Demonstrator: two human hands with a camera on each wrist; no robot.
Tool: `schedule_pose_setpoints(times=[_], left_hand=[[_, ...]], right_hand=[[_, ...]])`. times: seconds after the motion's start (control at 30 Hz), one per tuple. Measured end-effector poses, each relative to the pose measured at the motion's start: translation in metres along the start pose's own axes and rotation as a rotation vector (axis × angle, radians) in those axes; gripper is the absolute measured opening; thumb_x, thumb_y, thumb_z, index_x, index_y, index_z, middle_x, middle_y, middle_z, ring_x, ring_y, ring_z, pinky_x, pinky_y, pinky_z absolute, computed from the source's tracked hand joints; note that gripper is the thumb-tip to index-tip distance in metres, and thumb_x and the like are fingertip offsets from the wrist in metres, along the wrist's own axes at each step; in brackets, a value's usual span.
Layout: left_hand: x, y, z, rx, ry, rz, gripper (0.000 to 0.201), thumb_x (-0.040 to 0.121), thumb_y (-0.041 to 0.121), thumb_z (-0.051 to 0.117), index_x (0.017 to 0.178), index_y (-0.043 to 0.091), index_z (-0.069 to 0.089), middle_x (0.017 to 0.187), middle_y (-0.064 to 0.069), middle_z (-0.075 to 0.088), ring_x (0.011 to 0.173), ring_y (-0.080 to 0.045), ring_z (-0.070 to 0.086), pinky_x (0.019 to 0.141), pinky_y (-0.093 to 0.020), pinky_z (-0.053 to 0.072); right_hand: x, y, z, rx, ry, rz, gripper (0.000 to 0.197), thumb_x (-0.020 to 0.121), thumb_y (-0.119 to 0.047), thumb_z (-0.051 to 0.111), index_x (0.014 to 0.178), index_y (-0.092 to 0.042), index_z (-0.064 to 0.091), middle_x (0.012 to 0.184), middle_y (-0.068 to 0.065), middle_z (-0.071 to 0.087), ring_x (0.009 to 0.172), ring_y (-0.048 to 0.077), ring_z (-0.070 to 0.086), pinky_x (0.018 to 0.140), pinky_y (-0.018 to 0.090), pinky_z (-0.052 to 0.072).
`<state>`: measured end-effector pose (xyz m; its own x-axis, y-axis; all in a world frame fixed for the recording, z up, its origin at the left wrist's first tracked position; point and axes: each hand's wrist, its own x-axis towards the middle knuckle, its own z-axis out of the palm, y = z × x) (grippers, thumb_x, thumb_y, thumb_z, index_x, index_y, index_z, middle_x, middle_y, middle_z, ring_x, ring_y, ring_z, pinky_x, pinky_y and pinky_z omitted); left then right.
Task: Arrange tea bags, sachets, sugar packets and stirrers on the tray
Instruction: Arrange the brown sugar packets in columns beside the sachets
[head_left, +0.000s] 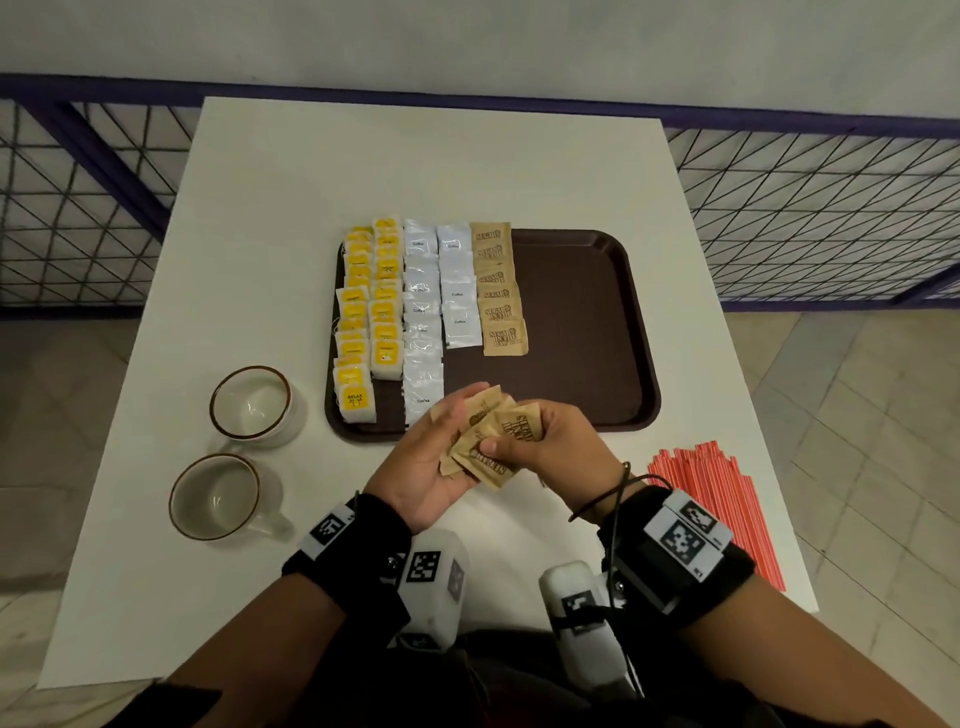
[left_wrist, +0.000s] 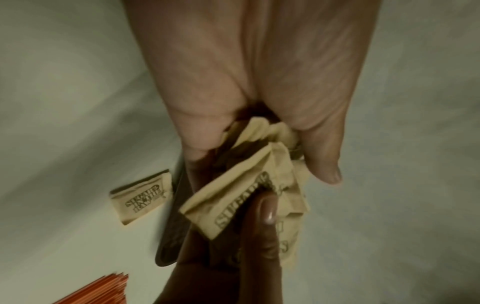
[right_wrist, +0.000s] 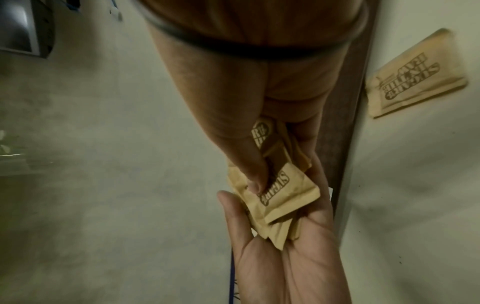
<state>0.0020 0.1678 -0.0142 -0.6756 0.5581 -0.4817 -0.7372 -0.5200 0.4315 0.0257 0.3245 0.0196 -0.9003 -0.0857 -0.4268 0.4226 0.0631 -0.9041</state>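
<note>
A brown tray (head_left: 582, 322) holds two columns of yellow tea bags (head_left: 369, 312), two columns of white coffee sachets (head_left: 441, 291) and one column of brown sugar packets (head_left: 498, 291). Over the tray's near edge my left hand (head_left: 441, 447), palm up, cradles a bunch of sugar packets (head_left: 480, 415). My right hand (head_left: 511, 434) pinches the top packet (right_wrist: 285, 197) with its thumb (left_wrist: 267, 209). One loose sugar packet (left_wrist: 141, 197) lies on the table beside the tray rim, hidden in the head view. Red stirrers (head_left: 717, 509) lie piled on the table at the right.
Two empty cups (head_left: 252, 400) (head_left: 215, 496) stand on the white table left of the tray. The tray's right half is bare. A dark wire fence (head_left: 810, 208) runs behind the table, and the table's edges drop to a tiled floor.
</note>
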Motion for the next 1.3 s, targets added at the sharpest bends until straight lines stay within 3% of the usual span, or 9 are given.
schedule_pose_setpoints(times=[0.2,0.33,0.53,0.7,0.87,0.97,1.1,1.17,1.3], left_hand=[[0.002,0.009,-0.005,-0.003,0.035,0.057,0.068,0.055,0.037,0.087,0.115,0.019,0.060,0.113,-0.014,0.067,0.101,-0.028,0.066,0.078,-0.046,0.055],[0.001,0.012,0.002,0.073,0.126,0.140,0.034,0.081,0.014,0.060,0.115,0.014,0.058,0.108,-0.016,0.068,0.096,-0.029,0.068,0.075,-0.041,0.057],[0.002,0.020,0.008,0.374,0.163,0.188,0.021,0.090,-0.002,0.050,0.102,0.013,0.061,0.091,-0.009,0.071,0.080,-0.023,0.070,0.065,-0.035,0.058],[0.005,0.028,0.017,0.516,0.066,0.191,0.022,0.090,-0.002,0.052,0.104,0.011,0.062,0.097,-0.010,0.070,0.084,-0.025,0.069,0.068,-0.036,0.058],[0.010,0.034,0.015,0.191,0.057,0.143,0.028,0.084,0.020,0.052,0.111,0.017,0.060,0.103,-0.014,0.069,0.090,-0.028,0.068,0.074,-0.040,0.058],[0.014,0.031,0.015,0.113,0.060,0.118,0.029,0.084,0.030,0.050,0.110,0.021,0.061,0.108,-0.012,0.067,0.091,-0.025,0.068,0.075,-0.039,0.058],[0.015,0.024,0.019,0.030,0.002,0.123,0.056,0.073,0.051,0.066,0.117,0.019,0.058,0.122,-0.016,0.061,0.108,-0.027,0.063,0.086,-0.043,0.054],[0.016,0.019,0.020,-0.008,-0.043,0.157,0.062,0.069,0.037,0.079,0.122,0.015,0.055,0.127,-0.019,0.058,0.116,-0.032,0.057,0.089,-0.043,0.052],[0.018,0.016,0.018,-0.045,-0.011,0.212,0.039,0.086,0.006,0.054,0.124,0.016,0.053,0.112,-0.015,0.065,0.105,-0.029,0.063,0.081,-0.043,0.056]], right_hand=[[0.006,-0.003,-0.003,0.123,0.040,0.032,0.018,0.078,0.003,0.068,0.095,0.004,0.065,0.095,0.018,0.071,0.083,0.024,0.069,0.073,0.027,0.058],[0.005,-0.005,-0.012,0.181,0.008,0.058,0.020,0.077,0.004,0.067,0.098,0.005,0.065,0.099,0.022,0.070,0.091,0.031,0.068,0.084,0.037,0.056],[0.012,-0.026,-0.039,-0.189,-0.027,-0.106,0.033,0.078,-0.005,0.072,0.110,-0.010,0.066,0.103,0.006,0.071,0.087,0.017,0.070,0.074,0.026,0.057],[0.025,-0.047,-0.043,-0.733,-0.126,-0.238,0.020,0.076,-0.016,0.075,0.095,-0.014,0.068,0.091,-0.003,0.067,0.081,0.010,0.064,0.075,0.029,0.053],[0.025,-0.041,-0.049,-0.078,-0.046,0.023,0.017,0.076,-0.007,0.072,0.093,-0.007,0.068,0.093,0.013,0.073,0.087,0.027,0.071,0.080,0.045,0.058],[0.020,-0.031,-0.041,0.270,-0.065,0.086,0.026,0.072,-0.008,0.068,0.096,0.001,0.068,0.096,0.019,0.072,0.086,0.028,0.070,0.075,0.038,0.059],[0.019,-0.022,-0.022,0.325,-0.023,0.088,0.027,0.072,-0.007,0.069,0.096,0.002,0.067,0.097,0.018,0.071,0.086,0.025,0.069,0.078,0.032,0.058],[0.020,-0.020,-0.013,0.322,0.006,0.072,0.024,0.079,-0.002,0.065,0.102,0.005,0.063,0.096,0.016,0.071,0.084,0.022,0.069,0.073,0.028,0.057],[0.020,-0.021,-0.005,0.466,0.004,0.122,0.029,0.087,-0.003,0.056,0.115,0.004,0.053,0.098,0.014,0.068,0.084,0.019,0.069,0.070,0.028,0.058]])
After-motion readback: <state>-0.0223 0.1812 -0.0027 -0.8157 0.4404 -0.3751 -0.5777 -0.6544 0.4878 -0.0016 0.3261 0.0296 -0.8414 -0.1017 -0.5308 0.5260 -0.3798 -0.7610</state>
